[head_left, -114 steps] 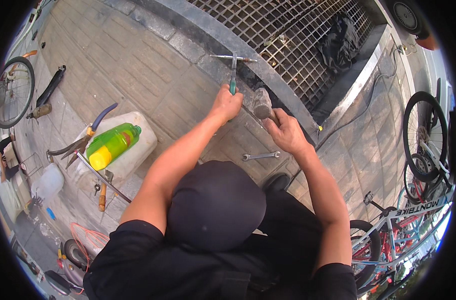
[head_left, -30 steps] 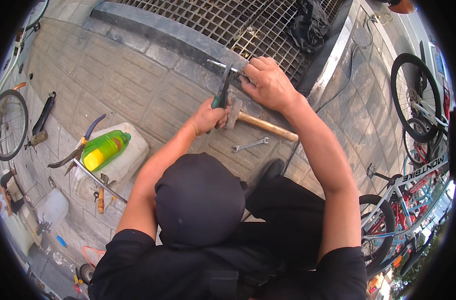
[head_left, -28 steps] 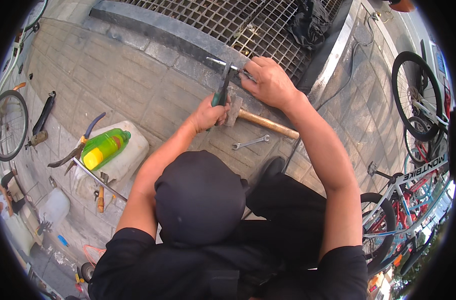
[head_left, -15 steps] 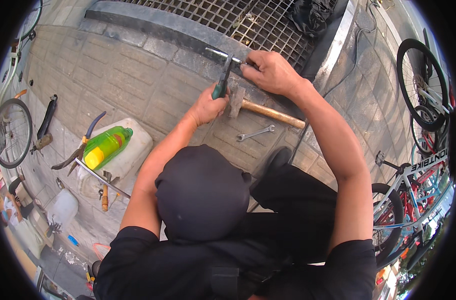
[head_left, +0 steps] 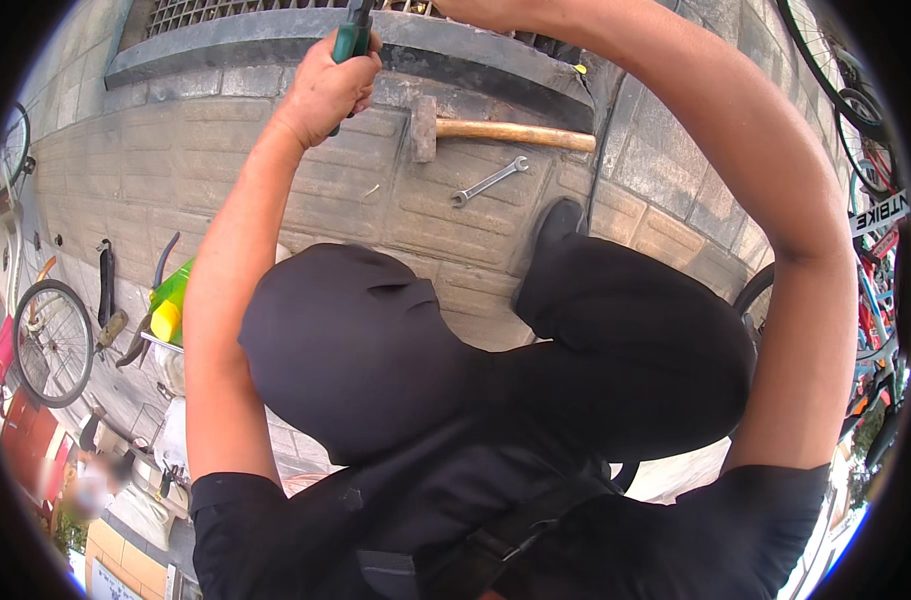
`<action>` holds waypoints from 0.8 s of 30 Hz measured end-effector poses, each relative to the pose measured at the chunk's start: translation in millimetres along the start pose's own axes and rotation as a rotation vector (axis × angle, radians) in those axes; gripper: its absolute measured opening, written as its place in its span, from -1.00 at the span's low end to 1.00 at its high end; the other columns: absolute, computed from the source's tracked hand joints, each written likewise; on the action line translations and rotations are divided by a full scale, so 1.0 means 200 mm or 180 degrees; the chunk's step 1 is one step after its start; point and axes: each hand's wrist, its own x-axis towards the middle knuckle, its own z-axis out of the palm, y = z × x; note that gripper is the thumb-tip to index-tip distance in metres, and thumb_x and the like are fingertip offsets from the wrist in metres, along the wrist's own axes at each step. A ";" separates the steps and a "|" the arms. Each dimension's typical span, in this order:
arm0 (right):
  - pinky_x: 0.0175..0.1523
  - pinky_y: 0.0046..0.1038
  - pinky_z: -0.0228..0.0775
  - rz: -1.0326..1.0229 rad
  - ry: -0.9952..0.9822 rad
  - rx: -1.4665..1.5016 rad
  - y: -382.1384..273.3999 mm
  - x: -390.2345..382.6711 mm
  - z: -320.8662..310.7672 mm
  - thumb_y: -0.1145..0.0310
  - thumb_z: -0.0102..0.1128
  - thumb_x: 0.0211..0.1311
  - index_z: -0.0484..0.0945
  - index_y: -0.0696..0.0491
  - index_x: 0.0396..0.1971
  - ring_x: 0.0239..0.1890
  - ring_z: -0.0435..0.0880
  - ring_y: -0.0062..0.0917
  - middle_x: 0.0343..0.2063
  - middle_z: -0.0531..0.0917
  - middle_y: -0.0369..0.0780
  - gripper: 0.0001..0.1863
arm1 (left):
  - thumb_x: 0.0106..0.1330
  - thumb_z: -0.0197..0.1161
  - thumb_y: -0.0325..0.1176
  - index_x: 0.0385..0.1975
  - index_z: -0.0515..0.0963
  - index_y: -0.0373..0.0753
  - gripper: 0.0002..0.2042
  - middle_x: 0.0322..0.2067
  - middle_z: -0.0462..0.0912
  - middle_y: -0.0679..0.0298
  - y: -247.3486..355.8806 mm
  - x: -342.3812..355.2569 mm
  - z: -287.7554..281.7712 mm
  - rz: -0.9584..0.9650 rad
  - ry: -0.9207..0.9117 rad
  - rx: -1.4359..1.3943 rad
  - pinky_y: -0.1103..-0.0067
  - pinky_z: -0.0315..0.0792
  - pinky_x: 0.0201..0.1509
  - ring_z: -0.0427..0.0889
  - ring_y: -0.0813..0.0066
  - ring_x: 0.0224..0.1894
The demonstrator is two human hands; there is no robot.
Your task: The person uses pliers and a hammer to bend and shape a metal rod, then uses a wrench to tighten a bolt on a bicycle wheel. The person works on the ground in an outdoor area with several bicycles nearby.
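Observation:
My left hand (head_left: 330, 88) is closed round the green handles of a pair of pliers (head_left: 352, 38), at the upper left of the paving. The top edge of the head view cuts off the jaws. My right hand (head_left: 485, 12) reaches to the same edge, right of the pliers; its fingers are mostly out of the picture, so what they hold is hidden. Below the hands lies a hammer (head_left: 515, 132) with a wooden handle, its head toward my left hand. An open-ended wrench (head_left: 490, 182) rests on the paving just under the hammer.
A dark kerb (head_left: 245, 47) borders a metal grating along the top. Left of my left arm are a green bottle with yellow (head_left: 167, 315) and a bicycle wheel (head_left: 53, 342). My bent knee (head_left: 635, 340) fills the lower right; bicycles stand at the far right.
Both hands have moved up to the picture's top edge, and the view has shifted. The metal rod at the pliers and right hand has left the picture. Hammer and wrench still lie together.

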 end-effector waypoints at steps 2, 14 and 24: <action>-0.13 -0.03 0.63 0.0101 -0.0352 0.0617 0.03 -0.02 -0.09 0.20 0.15 0.31 0.72 0.22 -0.48 -0.33 0.77 0.07 -0.42 0.75 0.12 -0.62 | 0.31 0.15 -0.48 0.02 0.49 -0.26 -0.72 -0.37 0.42 0.44 0.11 0.01 -0.03 -0.0045 -0.0018 0.0405 0.56 0.30 -0.42 0.31 0.65 -0.49; 0.14 -0.19 0.52 -0.0354 -0.1276 0.0349 -0.08 -0.85 0.49 0.20 0.40 0.25 0.68 0.05 -0.07 0.03 0.69 -0.28 -0.16 0.64 -0.19 -0.67 | 0.24 0.08 -0.48 0.09 0.43 -0.25 -0.62 -0.30 0.46 0.36 0.20 -0.12 -0.02 -0.0259 -0.0435 0.0065 0.40 0.50 -0.16 0.47 0.54 -0.37; 0.09 -0.34 0.31 -0.0951 -0.1655 -0.0588 -0.26 -1.08 0.94 0.25 0.26 0.26 0.65 -0.01 -0.20 -0.05 0.60 -0.43 -0.23 0.63 -0.29 -0.80 | 0.21 0.10 -0.49 0.00 0.44 -0.23 -0.68 -0.34 0.45 0.38 0.20 -0.21 0.02 -0.0413 -0.0632 -0.0322 0.47 0.45 -0.26 0.42 0.57 -0.42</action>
